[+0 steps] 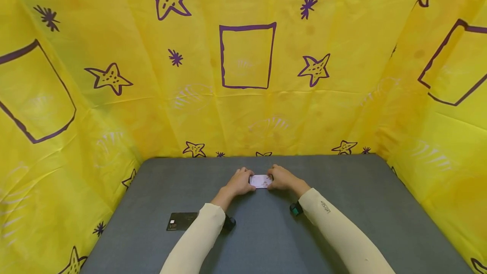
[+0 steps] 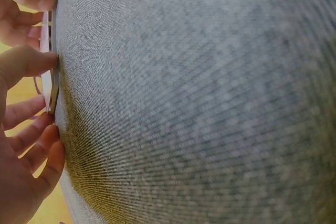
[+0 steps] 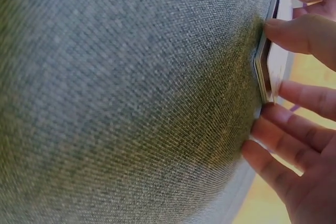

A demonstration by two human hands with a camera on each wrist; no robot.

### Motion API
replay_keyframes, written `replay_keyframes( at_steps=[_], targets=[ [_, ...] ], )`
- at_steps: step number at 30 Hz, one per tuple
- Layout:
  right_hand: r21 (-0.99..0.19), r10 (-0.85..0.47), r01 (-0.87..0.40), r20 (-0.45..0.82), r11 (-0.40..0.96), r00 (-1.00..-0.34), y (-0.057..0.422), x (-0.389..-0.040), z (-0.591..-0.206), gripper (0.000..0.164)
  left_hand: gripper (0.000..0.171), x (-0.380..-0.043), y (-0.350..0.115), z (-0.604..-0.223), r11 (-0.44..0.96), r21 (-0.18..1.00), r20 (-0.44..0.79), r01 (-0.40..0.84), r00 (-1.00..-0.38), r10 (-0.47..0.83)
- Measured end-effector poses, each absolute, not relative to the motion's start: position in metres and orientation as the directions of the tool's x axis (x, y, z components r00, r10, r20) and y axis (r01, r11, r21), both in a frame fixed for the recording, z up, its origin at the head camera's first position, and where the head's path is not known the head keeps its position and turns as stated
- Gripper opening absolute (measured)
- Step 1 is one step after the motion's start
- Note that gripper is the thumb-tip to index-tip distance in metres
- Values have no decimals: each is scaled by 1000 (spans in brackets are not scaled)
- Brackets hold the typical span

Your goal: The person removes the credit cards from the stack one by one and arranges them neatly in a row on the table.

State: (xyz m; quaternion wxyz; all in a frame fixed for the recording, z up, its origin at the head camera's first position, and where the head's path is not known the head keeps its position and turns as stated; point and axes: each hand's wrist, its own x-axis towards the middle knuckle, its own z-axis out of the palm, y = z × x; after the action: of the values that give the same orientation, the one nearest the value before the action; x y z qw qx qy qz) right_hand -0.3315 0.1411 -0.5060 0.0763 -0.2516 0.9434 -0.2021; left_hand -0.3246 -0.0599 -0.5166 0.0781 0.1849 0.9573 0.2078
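Note:
A small pale card-like piece [image 1: 261,181] with a faint printed pattern lies flat near the back of the grey table. Its side looks layered in the right wrist view, where a white top sheet [image 3: 277,64] stands a little apart from the layers under it. My left hand [image 1: 241,182] grips the left end, thumb on the near edge and index finger at the far side. At the right end my right hand [image 1: 283,178] holds it the same way, the other fingers spread by the tabletop. Exactly what the layers are cannot be told.
A black card [image 1: 180,221] marked VIP lies at the left, partly hidden by the left sleeve [image 1: 201,234]. Dark wrist devices [image 1: 296,209] sit under both forearms. Yellow cloth walls [image 1: 247,117] with purple drawings enclose the grey table [image 1: 262,240] at the back and sides.

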Motion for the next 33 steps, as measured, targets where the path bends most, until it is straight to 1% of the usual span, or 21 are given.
replay_keyframes(
  at_steps=[5, 10, 19, 25, 33],
  targets=[
    [-391, -479, -421, -61, 819, -876, 139, -330, -503, 40, 50, -325, -61, -515, 835, 447, -69, 322, -918, 391],
    [-378, -478, -424, -61, 823, -876, 138, -328, -502, 39, 49, -325, -62, -514, 826, 470, -74, 310, -919, 387],
    [-362, -465, -426, -23, 829, -885, 136, -326, -501, 41, 50, -323, -63, -512, 823, 482, -66, 301, -924, 377],
    [-368, -460, -425, -8, 827, -888, 138, -325, -501, 42, 50, -322, -63, -511, 815, 491, -48, 306, -925, 376],
    [-388, -469, -438, 15, 811, -883, 142, -325, -496, 43, 50, -321, -65, -508, 803, 487, -6, 343, -918, 396]
  ],
)
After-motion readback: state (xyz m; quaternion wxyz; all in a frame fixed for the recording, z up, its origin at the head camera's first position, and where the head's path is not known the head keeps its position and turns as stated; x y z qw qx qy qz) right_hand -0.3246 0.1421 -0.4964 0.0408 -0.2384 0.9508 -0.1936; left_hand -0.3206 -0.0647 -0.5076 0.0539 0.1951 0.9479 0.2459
